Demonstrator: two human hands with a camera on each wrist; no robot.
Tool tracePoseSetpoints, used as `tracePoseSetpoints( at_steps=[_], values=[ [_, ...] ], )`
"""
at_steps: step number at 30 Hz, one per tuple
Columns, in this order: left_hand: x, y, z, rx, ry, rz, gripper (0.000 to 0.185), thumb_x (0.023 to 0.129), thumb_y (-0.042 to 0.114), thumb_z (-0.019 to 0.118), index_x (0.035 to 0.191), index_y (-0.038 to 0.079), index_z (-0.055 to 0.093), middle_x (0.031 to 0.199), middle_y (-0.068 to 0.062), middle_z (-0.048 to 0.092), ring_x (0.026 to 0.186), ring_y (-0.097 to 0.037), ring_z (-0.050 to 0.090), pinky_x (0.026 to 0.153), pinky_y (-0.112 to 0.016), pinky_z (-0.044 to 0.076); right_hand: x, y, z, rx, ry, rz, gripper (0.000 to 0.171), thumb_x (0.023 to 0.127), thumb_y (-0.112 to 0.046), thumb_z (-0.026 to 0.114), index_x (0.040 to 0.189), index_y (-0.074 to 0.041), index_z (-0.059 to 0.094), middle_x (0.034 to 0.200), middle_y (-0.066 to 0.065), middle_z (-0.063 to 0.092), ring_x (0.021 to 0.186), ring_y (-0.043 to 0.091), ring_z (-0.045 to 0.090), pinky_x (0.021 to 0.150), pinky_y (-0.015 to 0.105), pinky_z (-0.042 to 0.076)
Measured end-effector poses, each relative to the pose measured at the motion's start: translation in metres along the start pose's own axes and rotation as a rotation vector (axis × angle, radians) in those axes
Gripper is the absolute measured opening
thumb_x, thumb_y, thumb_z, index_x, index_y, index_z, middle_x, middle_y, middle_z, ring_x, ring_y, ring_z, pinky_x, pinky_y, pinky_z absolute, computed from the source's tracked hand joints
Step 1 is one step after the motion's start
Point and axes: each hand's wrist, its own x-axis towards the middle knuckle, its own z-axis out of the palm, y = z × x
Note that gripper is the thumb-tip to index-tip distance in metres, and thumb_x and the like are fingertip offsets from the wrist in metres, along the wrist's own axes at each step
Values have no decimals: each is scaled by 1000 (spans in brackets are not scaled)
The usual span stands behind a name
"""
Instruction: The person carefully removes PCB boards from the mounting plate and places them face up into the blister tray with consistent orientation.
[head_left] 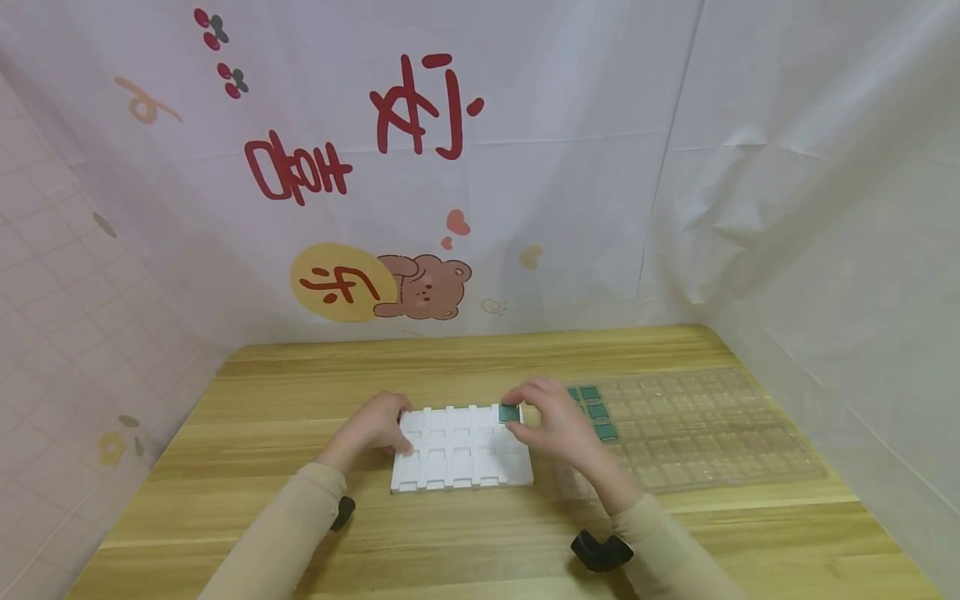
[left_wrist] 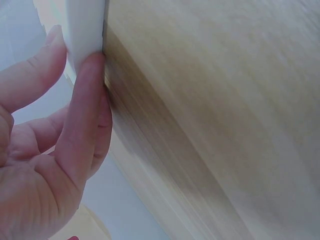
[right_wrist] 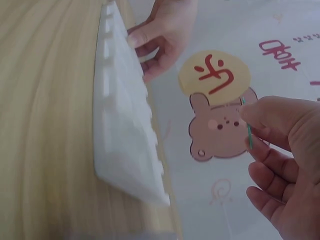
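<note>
Your right hand (head_left: pixel 558 425) pinches one small green square (head_left: pixel 510 413). The thumb and first finger are closed on it, and the other fingers (right_wrist: pixel 270 172) curl loosely below. In the right wrist view you see only the thin green edge of the square (right_wrist: pixel 249 136) between the fingertips. You hold it right over the far right corner of the white tray (head_left: pixel 461 450).

Your left hand (head_left: pixel 375 425) rests on the left edge of the white tray. Its fingers (left_wrist: pixel 82 115) are nearly straight and press flat against the tray's side. The thumb lies on top of the edge.

The white tray lies flat on the counter (head_left: pixel 300 400), between your two hands. It has two rows of four little pockets, so eight in all.

Just to the right of it lies one clear plastic tray (head_left: pixel 712 433) with many small pockets. I can see four more green squares (head_left: pixel 597 411) in its near left part, close behind your right hand. More may be hidden by the hand.

Behind the counter hangs a cloth with one brown bear (head_left: pixel 427 287) on it.
</note>
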Motion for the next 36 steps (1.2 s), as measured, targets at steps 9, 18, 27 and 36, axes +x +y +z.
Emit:
tracePoseSetpoints(
  at_steps=[9,18,27,36],
  values=[
    [0,0,0,-7,8,-1,62,65,-6,87,121,-9,60,97,-15,62,63,-19,61,53,-28,57,-18,25,-6,-26,-18,-30,28,76,-9,84,101,-13,71,107,0,67,107,27,56,91,44,49],
    [1,-1,2,-7,6,-1,63,65,-6,87,121,-9,60,95,-14,61,62,-19,62,53,-27,57,-29,36,-10,-83,-72,-33,25,78,-10,83,100,-12,72,101,-3,66,101,23,57,92,45,49],
    [0,-2,1,10,16,22,62,64,-6,87,120,-9,61,94,-14,62,62,-19,61,53,-28,57,-42,47,-12,-115,-92,-58,26,76,-10,84,100,-12,73,102,-3,68,99,21,58,89,45,50],
    [0,-3,1,4,9,16,63,63,-6,88,120,-9,60,95,-15,61,58,-18,62,52,-27,57,-49,53,-13,-144,-151,-32,25,78,-15,84,100,-15,73,105,-2,67,101,22,56,86,42,52]
  ],
)
